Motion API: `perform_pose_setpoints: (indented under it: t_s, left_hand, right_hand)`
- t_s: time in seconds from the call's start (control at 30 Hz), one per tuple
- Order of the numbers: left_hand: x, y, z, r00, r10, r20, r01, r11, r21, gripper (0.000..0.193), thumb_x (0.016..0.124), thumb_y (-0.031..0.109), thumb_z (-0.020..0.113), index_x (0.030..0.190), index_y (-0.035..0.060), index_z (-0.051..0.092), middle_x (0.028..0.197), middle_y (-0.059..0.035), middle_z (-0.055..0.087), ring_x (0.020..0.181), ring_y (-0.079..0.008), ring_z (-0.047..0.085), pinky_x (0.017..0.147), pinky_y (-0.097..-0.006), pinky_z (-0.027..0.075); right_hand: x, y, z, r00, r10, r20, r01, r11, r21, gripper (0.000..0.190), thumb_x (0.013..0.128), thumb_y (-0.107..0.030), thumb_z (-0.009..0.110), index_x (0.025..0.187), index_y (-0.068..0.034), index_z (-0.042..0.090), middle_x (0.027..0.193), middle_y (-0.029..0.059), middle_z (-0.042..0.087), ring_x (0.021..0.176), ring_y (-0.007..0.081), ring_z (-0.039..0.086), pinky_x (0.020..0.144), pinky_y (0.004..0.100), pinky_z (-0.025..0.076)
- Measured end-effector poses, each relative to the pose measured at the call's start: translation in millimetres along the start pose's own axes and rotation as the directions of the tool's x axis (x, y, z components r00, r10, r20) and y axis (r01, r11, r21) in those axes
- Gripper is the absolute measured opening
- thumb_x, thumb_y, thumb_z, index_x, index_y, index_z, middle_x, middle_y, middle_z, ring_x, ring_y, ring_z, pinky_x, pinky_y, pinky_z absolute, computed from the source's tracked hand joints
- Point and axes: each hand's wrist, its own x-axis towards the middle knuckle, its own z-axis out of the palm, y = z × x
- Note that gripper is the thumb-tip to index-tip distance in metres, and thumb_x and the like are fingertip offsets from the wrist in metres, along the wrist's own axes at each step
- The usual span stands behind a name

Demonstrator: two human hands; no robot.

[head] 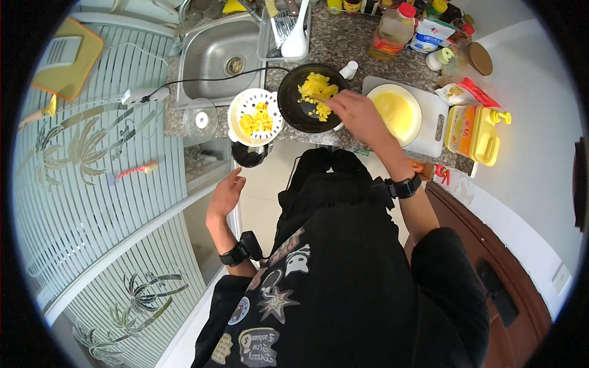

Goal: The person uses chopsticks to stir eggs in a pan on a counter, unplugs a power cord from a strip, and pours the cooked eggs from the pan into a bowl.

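My right hand (356,115) is over the right rim of a black frying pan (294,110), closed on a wooden utensil (320,98) whose end is among the yellow scrambled egg pieces (316,86). Left of the pan stands a white colander (235,103) holding more egg pieces (257,122). A white plate (416,110) with yellow liquid (392,109) rests on a pale cutting board (430,138) to the right. My left hand (226,195) hangs in front of the counter, fingers apart, near a dark bin (248,155), holding nothing.
A steel sink (207,50) lies at the back left, with a glass lid (193,131) at its near side. A black cable (221,79) crosses the sink to the pan. An oil bottle (395,30), seasonings and a yellow jug (490,142) stand right. A utensil tray (299,59) sits behind.
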Motion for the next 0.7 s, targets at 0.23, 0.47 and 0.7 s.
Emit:
perform_pose_setpoints:
  t_s: [0.23,0.47,0.7]
  left_hand:
    - [-1,-2,3,1.0,-0.021,0.002,0.021,1.0,-0.013,0.046,0.098,0.025,0.056,0.138,0.0036,0.05,0.121,-0.0223,0.065,0.114,-0.0284,0.063,0.095,-0.0353,0.048]
    - [2,12,6,0.996,0.071,-0.05,-0.068,0.997,0.044,0.047,0.097,0.026,0.055,0.136,0.0023,0.051,0.116,-0.021,0.067,0.108,-0.0336,0.065,0.092,-0.0381,0.05]
    - [4,23,11,0.998,0.064,0.006,-0.065,0.997,0.051,0.046,0.098,0.027,0.056,0.137,0.0037,0.052,0.119,-0.0201,0.066,0.11,-0.0303,0.064,0.094,-0.0371,0.048]
  right_hand:
    - [-4,-20,-33,0.979,0.194,-0.068,-0.196,0.98,-0.027,0.025,0.095,-0.021,0.058,0.09,0.001,0.066,0.086,0.0186,0.066,0.08,0.0374,0.063,0.072,0.042,0.05]
    - [-4,2,1,0.968,0.246,-0.049,-0.217,0.918,0.331,0.024,0.096,-0.019,0.058,0.092,0.003,0.065,0.082,0.0165,0.065,0.071,0.0307,0.064,0.066,0.039,0.049]
    - [-22,5,-35,0.933,0.344,-0.107,-0.295,0.9,0.321,0.019,0.096,-0.014,0.059,0.095,0.003,0.066,0.079,0.0107,0.064,0.062,0.018,0.061,0.063,0.0298,0.05]
